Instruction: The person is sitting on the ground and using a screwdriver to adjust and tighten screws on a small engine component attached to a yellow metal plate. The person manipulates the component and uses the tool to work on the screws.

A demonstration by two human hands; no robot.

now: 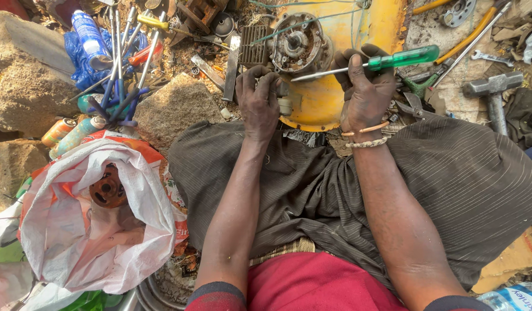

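Note:
A yellow machine housing with a round grey motor hub lies on the ground in front of my knees. My left hand grips the housing's near edge by a small grey fitting. My right hand holds a screwdriver with a clear green handle. Its metal shaft points left toward the hub and its tip is near my left fingers. Two bracelets sit on my right wrist.
A white and orange sack with a rusty round part inside lies at the left. Rocks, spray cans, blue-handled tools, a hammer, pliers and spanners lie scattered around. A water bottle sits at lower right.

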